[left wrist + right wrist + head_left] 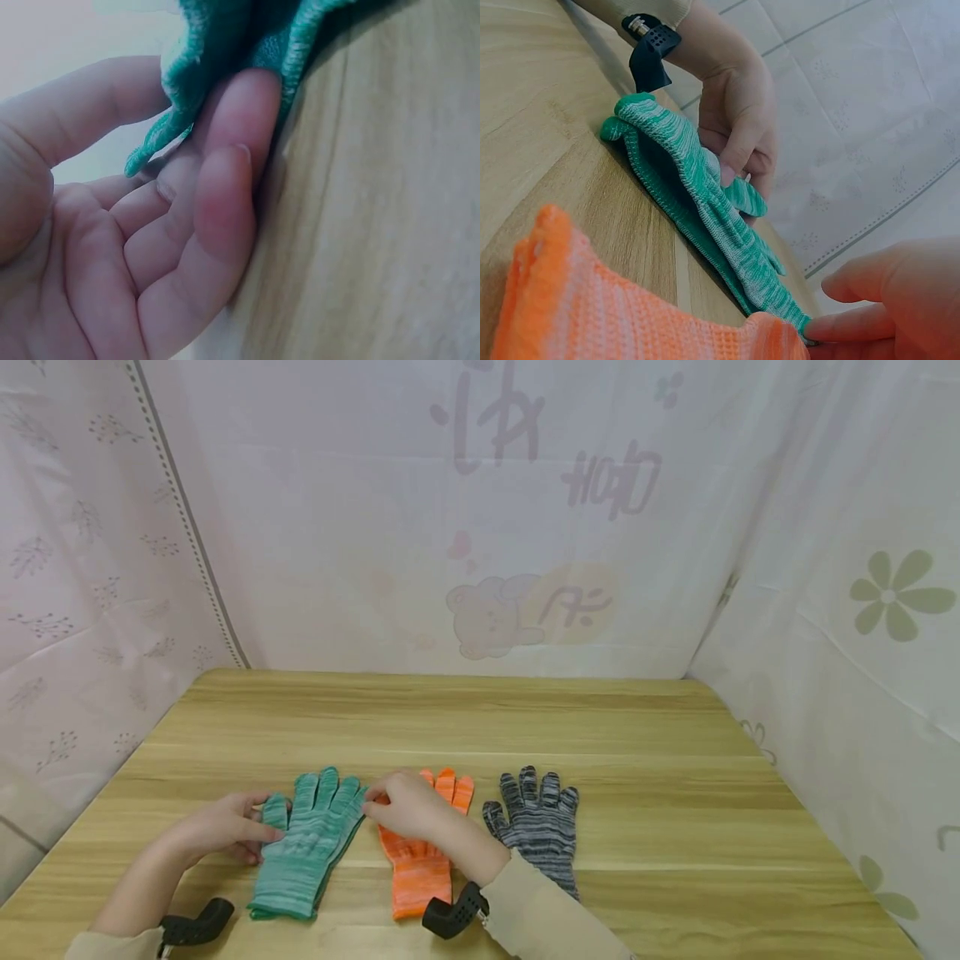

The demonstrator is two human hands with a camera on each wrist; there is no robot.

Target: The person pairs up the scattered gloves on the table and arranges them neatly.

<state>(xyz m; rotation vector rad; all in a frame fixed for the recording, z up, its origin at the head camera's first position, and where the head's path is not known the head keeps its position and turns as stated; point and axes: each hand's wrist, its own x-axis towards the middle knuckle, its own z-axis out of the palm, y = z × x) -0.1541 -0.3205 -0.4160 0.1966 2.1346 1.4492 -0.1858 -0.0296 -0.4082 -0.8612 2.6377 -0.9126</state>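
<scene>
A green knitted glove (pixel 296 852) lies at the left of the table, fingers pointing away, with a second green layer showing beneath its edge. My left hand (pixel 228 827) holds it at the thumb side, thumb on top and fingers tucked under. In the left wrist view, fingertips of the left hand (pixel 202 187) reach between green folds (pixel 184 67). My right hand (pixel 408 806) reaches across an orange glove (pixel 420 881) and pinches the green glove's outer fingertip. In the right wrist view, the right hand (pixel 900 300) is at that tip, and the green cuff (pixel 641 112) gapes.
A grey-and-black striped glove (pixel 543 827) lies to the right, its cuff partly hidden by the right sleeve (pixel 551 910). Black wrist mounts (pixel 453 914) sit close above the wooden table (pixel 675 802). Printed white curtains (pixel 337 527) enclose the back and sides.
</scene>
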